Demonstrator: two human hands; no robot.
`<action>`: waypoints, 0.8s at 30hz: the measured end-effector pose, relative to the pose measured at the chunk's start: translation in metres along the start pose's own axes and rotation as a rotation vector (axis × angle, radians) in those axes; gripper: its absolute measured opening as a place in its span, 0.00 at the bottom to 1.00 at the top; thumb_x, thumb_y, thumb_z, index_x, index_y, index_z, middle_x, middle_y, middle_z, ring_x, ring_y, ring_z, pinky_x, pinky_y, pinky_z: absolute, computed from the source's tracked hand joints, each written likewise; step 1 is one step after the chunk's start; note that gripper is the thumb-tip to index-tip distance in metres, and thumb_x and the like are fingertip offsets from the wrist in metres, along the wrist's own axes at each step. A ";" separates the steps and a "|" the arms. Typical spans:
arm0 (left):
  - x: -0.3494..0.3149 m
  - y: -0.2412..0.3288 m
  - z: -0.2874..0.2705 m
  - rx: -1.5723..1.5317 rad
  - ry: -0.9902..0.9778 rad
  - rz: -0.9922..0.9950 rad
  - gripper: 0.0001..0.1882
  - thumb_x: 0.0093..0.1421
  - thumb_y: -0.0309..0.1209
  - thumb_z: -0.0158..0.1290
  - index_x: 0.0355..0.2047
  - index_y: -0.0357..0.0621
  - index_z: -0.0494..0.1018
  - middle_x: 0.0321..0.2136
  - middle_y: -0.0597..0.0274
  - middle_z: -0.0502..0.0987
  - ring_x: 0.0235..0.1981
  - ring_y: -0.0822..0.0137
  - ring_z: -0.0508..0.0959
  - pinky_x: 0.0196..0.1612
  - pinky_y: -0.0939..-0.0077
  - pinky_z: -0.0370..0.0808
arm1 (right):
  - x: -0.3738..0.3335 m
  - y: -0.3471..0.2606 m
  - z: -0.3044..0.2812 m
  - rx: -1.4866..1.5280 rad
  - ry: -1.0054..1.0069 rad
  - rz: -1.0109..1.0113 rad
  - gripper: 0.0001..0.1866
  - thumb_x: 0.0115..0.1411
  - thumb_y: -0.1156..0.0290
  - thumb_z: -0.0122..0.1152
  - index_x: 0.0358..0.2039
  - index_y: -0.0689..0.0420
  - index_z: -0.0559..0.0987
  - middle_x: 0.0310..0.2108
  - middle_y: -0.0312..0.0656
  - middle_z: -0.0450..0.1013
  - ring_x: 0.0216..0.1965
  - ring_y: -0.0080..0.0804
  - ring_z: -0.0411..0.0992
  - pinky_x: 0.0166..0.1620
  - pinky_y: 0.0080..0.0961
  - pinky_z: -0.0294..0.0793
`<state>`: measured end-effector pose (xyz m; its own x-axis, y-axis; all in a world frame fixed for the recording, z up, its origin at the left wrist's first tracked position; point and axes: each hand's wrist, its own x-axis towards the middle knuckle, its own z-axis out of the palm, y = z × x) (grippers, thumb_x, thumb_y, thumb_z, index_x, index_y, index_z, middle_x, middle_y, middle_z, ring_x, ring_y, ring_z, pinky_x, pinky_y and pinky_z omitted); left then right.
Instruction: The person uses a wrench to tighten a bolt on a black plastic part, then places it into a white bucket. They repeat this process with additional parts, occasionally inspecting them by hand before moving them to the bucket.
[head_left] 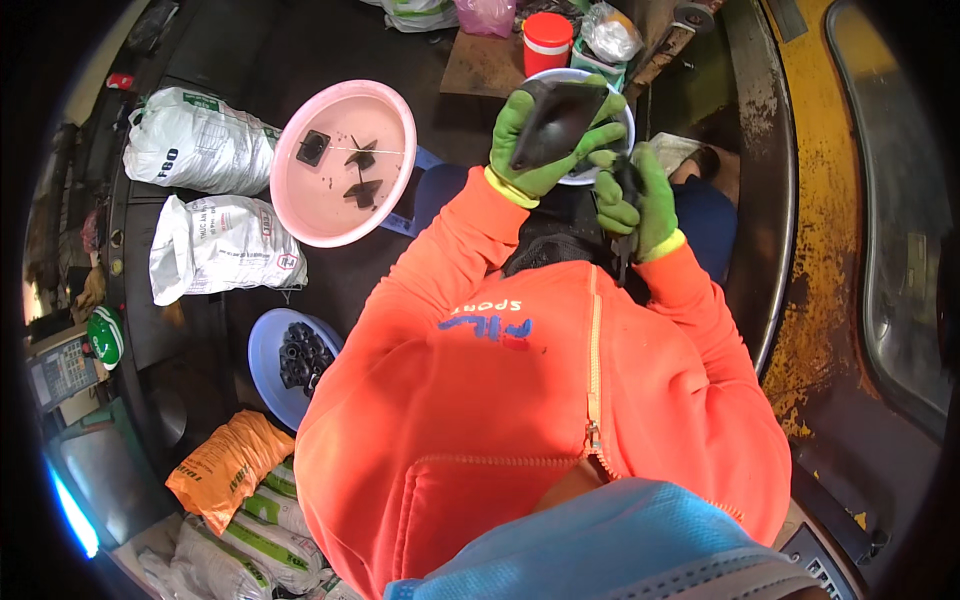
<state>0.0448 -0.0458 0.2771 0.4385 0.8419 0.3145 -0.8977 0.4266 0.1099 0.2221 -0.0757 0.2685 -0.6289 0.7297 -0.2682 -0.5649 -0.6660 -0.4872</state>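
Observation:
Both my hands wear green gloves with yellow cuffs. In my left hand [512,165] is a black, diamond-shaped moulded part [560,122], its broad face turned upward and my fingers closed round its edges. Close beside it, my right hand [655,205] grips a slim dark tool [627,185]. A narrow end of the tool points down toward my lap; its exact kind cannot be made out. Behind the black part stands a pale blue basin [628,130], mostly covered by my hands.
Left of me, a pink basin [284,185] holds a few black pieces. A blue basin [263,362] contains several black parts. White sacks [228,245] lie farther left, an orange bag [232,465] lower down. A red lidded container [547,55] stands ahead; a rusty yellow machine [820,200] rises at right.

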 end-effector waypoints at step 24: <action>-0.021 0.008 -0.022 0.032 0.440 -0.215 0.28 0.63 0.49 0.41 0.56 0.44 0.64 0.51 0.41 0.69 0.44 0.40 0.74 0.42 0.42 0.72 | -0.003 -0.051 -0.005 -1.550 0.106 -0.794 0.14 0.61 0.73 0.50 0.47 0.60 0.76 0.30 0.39 0.74 0.24 0.25 0.68 0.29 0.19 0.67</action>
<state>0.0293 -0.0527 0.2509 0.5839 0.7987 -0.1455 -0.7829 0.6014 0.1594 0.2556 -0.0432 0.2903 -0.4057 0.8258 0.3918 0.3383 0.5339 -0.7749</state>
